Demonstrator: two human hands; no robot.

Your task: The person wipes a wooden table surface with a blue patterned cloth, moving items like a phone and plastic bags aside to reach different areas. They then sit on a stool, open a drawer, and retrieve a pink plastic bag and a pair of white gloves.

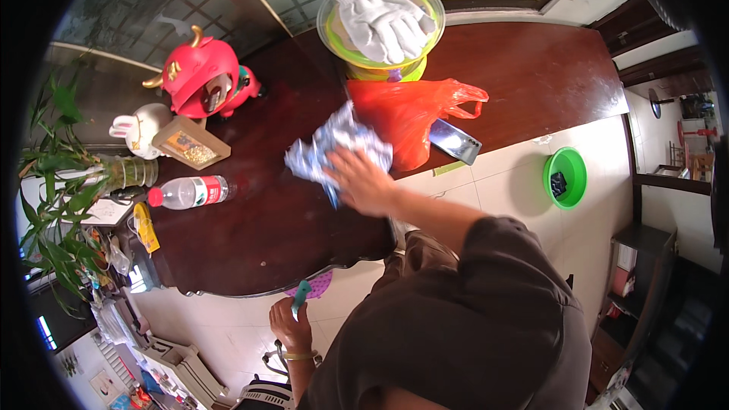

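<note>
My right hand presses with spread fingers on a crumpled blue-and-white cloth, which lies on the dark, glossy wooden table. My left hand is below the table's curved edge, closed around a small teal object; its exact kind cannot be told. An orange-red plastic bag lies just right of the cloth, partly over a phone. To the left of the cloth, a clear plastic bottle with a red cap and red label lies on its side.
White knit gloves rest on a lidded round container at the back. A red ox figurine, white rabbit figurine, wooden frame, yellow item and potted plant stand left. A green basin is on the floor.
</note>
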